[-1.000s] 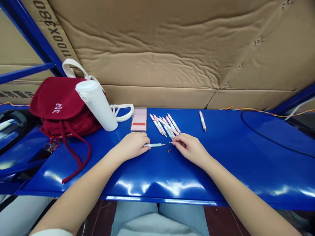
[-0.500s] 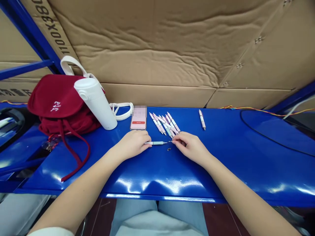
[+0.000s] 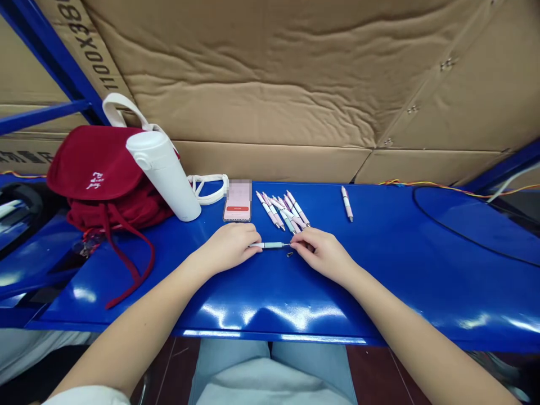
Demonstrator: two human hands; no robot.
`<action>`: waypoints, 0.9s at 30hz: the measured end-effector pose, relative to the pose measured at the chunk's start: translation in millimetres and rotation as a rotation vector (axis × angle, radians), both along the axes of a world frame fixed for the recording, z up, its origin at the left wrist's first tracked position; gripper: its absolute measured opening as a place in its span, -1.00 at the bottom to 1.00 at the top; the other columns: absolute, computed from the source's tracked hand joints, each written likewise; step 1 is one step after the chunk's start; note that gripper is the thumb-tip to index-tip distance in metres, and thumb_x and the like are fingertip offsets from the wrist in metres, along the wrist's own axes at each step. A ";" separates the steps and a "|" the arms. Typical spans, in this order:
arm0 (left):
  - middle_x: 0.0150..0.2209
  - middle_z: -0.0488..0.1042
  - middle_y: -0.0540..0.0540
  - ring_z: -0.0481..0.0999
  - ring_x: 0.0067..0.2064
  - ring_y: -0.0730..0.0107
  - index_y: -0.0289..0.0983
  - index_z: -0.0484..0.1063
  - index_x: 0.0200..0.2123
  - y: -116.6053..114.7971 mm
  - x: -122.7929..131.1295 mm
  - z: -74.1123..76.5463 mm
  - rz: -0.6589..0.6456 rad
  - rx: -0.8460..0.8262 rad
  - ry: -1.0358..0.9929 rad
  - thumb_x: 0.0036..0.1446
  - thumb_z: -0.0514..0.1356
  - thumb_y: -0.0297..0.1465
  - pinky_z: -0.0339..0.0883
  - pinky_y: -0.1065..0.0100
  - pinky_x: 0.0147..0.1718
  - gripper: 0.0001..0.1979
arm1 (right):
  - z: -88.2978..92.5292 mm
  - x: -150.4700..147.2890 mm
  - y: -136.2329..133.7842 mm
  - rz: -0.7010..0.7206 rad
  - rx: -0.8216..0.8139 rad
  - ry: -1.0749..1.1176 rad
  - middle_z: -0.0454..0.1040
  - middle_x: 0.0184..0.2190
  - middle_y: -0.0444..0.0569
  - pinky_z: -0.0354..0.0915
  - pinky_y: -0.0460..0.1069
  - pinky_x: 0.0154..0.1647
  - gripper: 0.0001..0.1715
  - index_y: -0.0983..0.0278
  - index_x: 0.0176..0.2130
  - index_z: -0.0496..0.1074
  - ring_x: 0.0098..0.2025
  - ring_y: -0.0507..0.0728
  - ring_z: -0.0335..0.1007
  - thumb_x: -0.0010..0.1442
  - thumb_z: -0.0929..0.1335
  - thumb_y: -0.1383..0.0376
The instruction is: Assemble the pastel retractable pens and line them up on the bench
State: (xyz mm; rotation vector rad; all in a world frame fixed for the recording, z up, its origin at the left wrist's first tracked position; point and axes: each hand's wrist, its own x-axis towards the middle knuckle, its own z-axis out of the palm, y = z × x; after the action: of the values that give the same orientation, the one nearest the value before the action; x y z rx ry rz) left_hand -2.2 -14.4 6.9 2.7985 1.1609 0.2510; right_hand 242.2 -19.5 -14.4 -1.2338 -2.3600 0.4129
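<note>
A slim pale-green plastic pen (image 3: 270, 245) is lying horizontally just above the front edge of a glossy blue painted-metal bench (image 3: 379, 275), and it is taken here as the landmark. Its white rear end is covered by the curled, close-set fingers of the left hand (image 3: 230, 248), which are closed around the smooth barrel. At its narrow front end, a thin metal tip is met by the right hand (image 3: 323, 256), whose thumb and forefinger (image 3: 294, 241) are pressed together in a pinch; whether the tip is gripped or only touched cannot be told. A small dark metal piece (image 3: 289, 254) lies just below that tip. Behind the pen, a fan of slender white-and-pink pens (image 3: 282, 212) is laid close together, and a single matching pen (image 3: 347, 203) lies farther right. Behind the pen and to the left, a smartphone in a pink case (image 3: 237, 202) lies flat, its screen partly blurred. Farther left stand a white cylindrical flask (image 3: 163, 177), tilted against a soft crimson fabric bag (image 3: 99, 169) with long drawstrings, and a looped white strap (image 3: 206, 188). Well behind the pen, creased corrugated cardboard sheets (image 3: 253, 84) form a rippled brown backdrop.
</note>
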 end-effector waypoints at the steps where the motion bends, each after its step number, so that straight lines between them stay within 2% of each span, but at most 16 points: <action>1: -0.33 0.43 -0.06 0.42 -0.28 0.36 -0.26 0.46 -0.26 -0.3 0.5 -0.2 -0.007 0.001 -0.002 0.23 0.07 -0.29 0.25 0.39 -0.32 -0.78 | 0.1 -1.3 -0.6 0.005 0.003 0.005 0.47 -0.38 -0.04 0.24 -0.06 -0.34 -0.84 0.26 -0.32 0.45 -0.34 0.09 0.38 0.19 0.28 0.32; 6: -0.33 0.42 -0.07 0.42 -0.28 0.37 -0.27 0.46 -0.26 -1.4 2.2 -1.0 -0.035 0.016 -0.017 0.25 0.04 -0.29 0.26 0.38 -0.31 -0.75 | 2.8 -5.5 -2.7 0.032 -0.010 0.032 0.47 -0.40 -0.04 0.26 -0.04 -0.30 -0.82 0.25 -0.32 0.45 -0.34 0.09 0.40 0.21 0.26 0.29; 9: -0.32 0.42 -0.06 0.42 -0.27 0.37 -0.26 0.46 -0.25 -0.5 0.9 -0.3 -0.009 0.016 -0.022 0.24 0.05 -0.29 0.26 0.39 -0.31 -0.77 | 5.0 -2.6 -3.0 0.007 -0.059 0.037 0.44 -0.45 -0.07 0.26 -0.05 -0.36 -0.78 0.26 -0.17 0.42 -0.40 0.07 0.38 0.20 0.28 0.24; 11: -0.31 0.42 -0.06 0.43 -0.27 0.37 -0.26 0.46 -0.25 0.8 -1.0 0.0 0.017 0.014 -0.020 0.24 0.06 -0.29 0.26 0.39 -0.31 -0.78 | 6.4 0.2 -3.3 0.025 -0.095 0.006 0.44 -0.41 -0.07 0.27 -0.05 -0.38 -0.72 0.26 -0.11 0.38 -0.39 0.07 0.37 0.16 0.30 0.23; 14: -0.31 0.43 -0.06 0.43 -0.25 0.36 -0.25 0.45 -0.26 2.9 -3.7 -0.5 0.033 0.023 -0.021 0.24 0.06 -0.28 0.26 0.39 -0.31 -0.77 | 7.6 2.2 -3.8 0.115 -0.111 -0.090 0.43 -0.28 -0.04 0.29 -0.04 -0.30 -0.80 0.22 -0.18 0.40 -0.28 0.09 0.37 0.15 0.30 0.27; 16: -0.31 0.43 -0.06 0.43 -0.25 0.36 -0.25 0.45 -0.26 3.6 -4.6 -1.0 0.031 0.029 -0.020 0.24 0.05 -0.27 0.26 0.39 -0.31 -0.77 | 7.4 2.2 -3.6 0.139 -0.104 -0.131 0.42 -0.27 -0.04 0.28 -0.04 -0.27 -0.86 0.21 -0.25 0.41 -0.25 0.09 0.37 0.17 0.27 0.31; 22: -0.32 0.43 -0.05 0.43 -0.27 0.36 -0.26 0.46 -0.26 1.5 -2.2 0.9 0.029 0.012 0.009 0.23 0.06 -0.29 0.26 0.38 -0.32 -0.78 | 6.0 2.1 -0.7 0.025 -0.107 -0.056 0.43 -0.37 -0.06 0.26 -0.06 -0.37 -0.89 0.25 -0.29 0.37 -0.37 0.06 0.35 0.17 0.26 0.34; 27: -0.33 0.42 -0.07 0.43 -0.27 0.37 -0.27 0.46 -0.26 0.4 0.1 0.9 0.000 0.013 0.002 0.24 0.05 -0.30 0.27 0.38 -0.30 -0.77 | 4.7 -0.2 -1.1 0.004 -0.091 0.001 0.44 -0.40 -0.07 0.25 -0.07 -0.40 -0.92 0.25 -0.31 0.35 -0.41 0.06 0.36 0.15 0.27 0.33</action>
State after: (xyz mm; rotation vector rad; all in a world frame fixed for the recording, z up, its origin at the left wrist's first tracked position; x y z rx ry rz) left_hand -2.1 -14.0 7.8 2.8105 1.1639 0.2565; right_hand 242.0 -20.6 -9.7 -1.2686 -2.3664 0.5272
